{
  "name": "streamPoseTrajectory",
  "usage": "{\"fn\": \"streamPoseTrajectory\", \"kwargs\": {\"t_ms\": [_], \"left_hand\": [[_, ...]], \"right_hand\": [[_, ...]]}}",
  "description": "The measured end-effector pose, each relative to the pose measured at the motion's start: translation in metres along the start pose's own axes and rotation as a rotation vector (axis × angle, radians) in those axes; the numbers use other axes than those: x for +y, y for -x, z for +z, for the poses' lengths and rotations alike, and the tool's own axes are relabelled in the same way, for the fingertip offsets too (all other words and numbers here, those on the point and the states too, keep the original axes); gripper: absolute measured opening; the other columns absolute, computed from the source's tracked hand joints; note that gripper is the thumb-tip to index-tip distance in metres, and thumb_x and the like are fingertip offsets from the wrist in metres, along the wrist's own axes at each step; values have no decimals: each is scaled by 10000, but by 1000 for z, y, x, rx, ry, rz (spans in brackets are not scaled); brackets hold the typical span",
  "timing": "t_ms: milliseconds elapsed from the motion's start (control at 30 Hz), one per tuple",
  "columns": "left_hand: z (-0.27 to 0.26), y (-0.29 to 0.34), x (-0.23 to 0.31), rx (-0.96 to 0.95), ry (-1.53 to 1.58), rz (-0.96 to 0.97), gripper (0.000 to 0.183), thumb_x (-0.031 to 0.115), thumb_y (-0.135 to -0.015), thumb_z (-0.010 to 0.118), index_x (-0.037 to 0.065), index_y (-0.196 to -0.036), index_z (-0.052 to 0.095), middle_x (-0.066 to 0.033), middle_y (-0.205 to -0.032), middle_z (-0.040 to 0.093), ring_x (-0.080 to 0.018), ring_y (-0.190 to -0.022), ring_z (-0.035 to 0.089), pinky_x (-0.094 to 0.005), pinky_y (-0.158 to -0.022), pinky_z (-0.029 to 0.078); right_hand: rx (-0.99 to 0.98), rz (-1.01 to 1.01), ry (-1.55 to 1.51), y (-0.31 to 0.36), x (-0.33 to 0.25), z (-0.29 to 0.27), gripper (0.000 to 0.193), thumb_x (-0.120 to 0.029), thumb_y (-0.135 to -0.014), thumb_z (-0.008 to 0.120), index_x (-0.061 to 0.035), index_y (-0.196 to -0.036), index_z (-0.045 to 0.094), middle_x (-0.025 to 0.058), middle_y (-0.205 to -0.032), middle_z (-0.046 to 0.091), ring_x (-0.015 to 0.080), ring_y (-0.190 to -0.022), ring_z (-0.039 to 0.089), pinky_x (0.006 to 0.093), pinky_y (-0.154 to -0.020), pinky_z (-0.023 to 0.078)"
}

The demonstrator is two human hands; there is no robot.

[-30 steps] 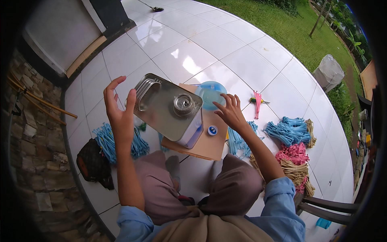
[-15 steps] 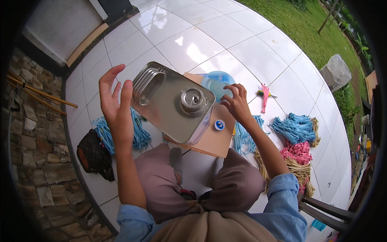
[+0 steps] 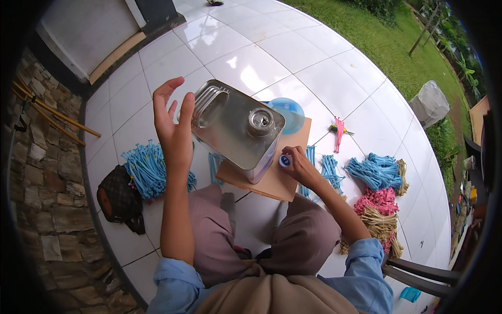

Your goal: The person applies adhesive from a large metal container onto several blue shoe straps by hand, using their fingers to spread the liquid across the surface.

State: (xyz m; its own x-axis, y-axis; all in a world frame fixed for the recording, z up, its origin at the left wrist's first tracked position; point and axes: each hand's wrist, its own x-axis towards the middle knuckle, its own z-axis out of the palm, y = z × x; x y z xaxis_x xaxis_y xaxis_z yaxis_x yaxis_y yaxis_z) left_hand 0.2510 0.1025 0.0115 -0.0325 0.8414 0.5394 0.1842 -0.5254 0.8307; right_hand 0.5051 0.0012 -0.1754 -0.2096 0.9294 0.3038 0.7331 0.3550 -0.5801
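Cardboard sheet: middle hidden under metal can. Can: sides mostly hidden. Blue bowl: left edge behind can. Left hand: fingers wide, empty, beside can. Right hand: fingers curled at cap over cardboard; cannot tell if gripped.

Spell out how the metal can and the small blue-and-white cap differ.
Size: the metal can is far larger than the cap.
Shape: the can's top is rectangular, the cap round.
Colour: the can's top is silvery grey, the cap blue and white.
Handling: the right hand grips the cap; the open left hand is beside the can.
Both appear over the cardboard.
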Motion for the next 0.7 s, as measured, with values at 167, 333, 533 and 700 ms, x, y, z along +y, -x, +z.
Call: {"fn": "streamPoseTrajectory", "kwargs": {"t_ms": [167, 333, 533, 700], "left_hand": [[0, 2, -9, -11, -132, -40, 316, 270, -859, 591, 91, -1110, 522, -82, -1188, 505, -233, -1172, 427, -440, -1018, 282], [-2, 3, -17, -70, -72, -55, 273, 223, -830, 633, 94, -1061, 564, -96, -1103, 465, -259, -1088, 417, -355, -930, 364], [6, 11, -25, -179, -340, 95, 460, 226, -783, 676, 87, -1176, 484, -121, -1160, 407, -299, -1123, 393, -388, -962, 360], [8, 16, -27, -204, -434, 136, 528, 228, -762, 683, 82, -1204, 435, -115, -1182, 381, -319, -1114, 370, -442, -934, 373]], "right_hand": [[250, 32, -110, -17, -24, -39, 565, -14, -720, 703, -29, -1163, 352, 170, -1072, 516, 296, -1006, 542, 372, -858, 463], [481, -146, -141, -77, -121, -130, 613, -5, -758, 682, -57, -1155, 219, 165, -1115, 576, 295, -1030, 582, 382, -893, 467], [99, -225, -1, -104, -151, -136, 525, -50, -790, 657, -54, -1136, 262, 144, -1142, 567, 323, -1090, 550, 406, -877, 478], [-106, -246, 88, -112, -159, -143, 468, -77, -802, 641, -27, -1119, 300, 168, -1137, 557, 339, -1073, 549, 405, -857, 488]]}}
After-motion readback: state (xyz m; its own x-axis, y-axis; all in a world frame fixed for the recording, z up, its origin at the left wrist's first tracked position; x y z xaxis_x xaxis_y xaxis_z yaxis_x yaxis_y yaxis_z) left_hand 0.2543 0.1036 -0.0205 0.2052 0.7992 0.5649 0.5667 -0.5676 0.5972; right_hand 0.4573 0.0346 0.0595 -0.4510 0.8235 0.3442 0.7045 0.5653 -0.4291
